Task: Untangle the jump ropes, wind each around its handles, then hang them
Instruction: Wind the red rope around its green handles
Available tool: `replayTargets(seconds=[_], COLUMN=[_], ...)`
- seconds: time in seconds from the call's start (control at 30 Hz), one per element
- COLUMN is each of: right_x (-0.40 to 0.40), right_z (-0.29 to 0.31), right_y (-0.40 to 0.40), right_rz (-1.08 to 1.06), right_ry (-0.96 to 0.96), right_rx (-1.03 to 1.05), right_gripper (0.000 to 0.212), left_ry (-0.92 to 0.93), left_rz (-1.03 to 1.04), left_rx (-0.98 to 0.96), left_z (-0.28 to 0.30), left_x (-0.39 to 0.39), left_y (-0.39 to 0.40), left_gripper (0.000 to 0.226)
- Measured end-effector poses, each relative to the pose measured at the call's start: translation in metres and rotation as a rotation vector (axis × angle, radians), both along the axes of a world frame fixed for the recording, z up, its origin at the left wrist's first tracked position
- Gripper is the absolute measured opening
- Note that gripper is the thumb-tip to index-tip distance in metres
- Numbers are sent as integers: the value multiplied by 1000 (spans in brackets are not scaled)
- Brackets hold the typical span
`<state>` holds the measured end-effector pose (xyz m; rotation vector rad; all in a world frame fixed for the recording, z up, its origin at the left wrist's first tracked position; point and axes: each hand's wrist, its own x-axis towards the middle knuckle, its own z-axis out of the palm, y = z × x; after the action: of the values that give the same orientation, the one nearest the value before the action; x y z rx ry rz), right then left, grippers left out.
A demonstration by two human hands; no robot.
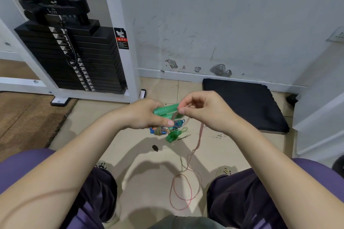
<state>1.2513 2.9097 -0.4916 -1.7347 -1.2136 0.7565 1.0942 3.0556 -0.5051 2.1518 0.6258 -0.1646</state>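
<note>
The left hand (143,115) grips the pair of translucent green plastic jump-rope handles (166,110), held side by side so they make one core for winding. Just to the right of those handles, the right hand (202,110) pinches the thin clear pinkish rope (200,132) between thumb and fingertips, apparently guiding a turn onto the handles. From there the rope drops down to the beige tiled floor (130,141), ending in loose loops well below the handles, between the person's knees; plenty of slack left to wind, I'd judge. Just under the handles, on the floor, lies a small wound bundle with blue handles (161,130) beside another green bundle (173,135), seemingly already wound and waiting to be hung.
</note>
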Motion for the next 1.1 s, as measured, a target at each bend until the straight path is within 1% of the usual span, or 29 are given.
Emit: replayTargets(seconds=[0.1,0.2,0.27,0.33,0.4,0.47,0.53,0.6,0.7,0.77,0.9,1.0,1.1], right_x=[-5,-7,-7,-5,-1,2,2,3,7,8,5,6,11], right_z=[4,4,2,0,-1,-2,-3,-3,-3,-3,-3,-1,4], right_y=[1,2,3,2,1,0,-1,-1,0,-1,-2,-4,-5], right_rz=[43,75,80,58,14,-14,-9,-1,12,34,85,84,21], right_ry=[26,31,27,48,103,131,155,154,62,8,8,34,62], right_rx=[25,39,42,48,47,10,-26,-21,-12,-31,-36,-62,-59], right_gripper=[5,6,5,5,7,18,25,22,15,14,14,22,30], left_ry=[61,68,41,-3,-71,-137,-185,-227,-216,-164,-84,-90,-70], left_rz=[-127,-152,-175,-176,-132,-68,-24,-47,-77,-96,-187,-225,-232], left_rx=[-47,-70,-142,-255,-343,-387,-420,-466,-487,-466,-462,-469,-490], left_z=[2,1,1,1,4,6,7,6,5,4,3,5,8], left_x=[2,3,4,3,3,2,1,1,0,-2,-2,-2,-3], left_y=[-8,-14,-18,-20,-20,-16,-13,-12,-11,-9,-12,-13,-15], left_gripper=[43,45,51,52,45,35,27,26,15,21,35,48,50])
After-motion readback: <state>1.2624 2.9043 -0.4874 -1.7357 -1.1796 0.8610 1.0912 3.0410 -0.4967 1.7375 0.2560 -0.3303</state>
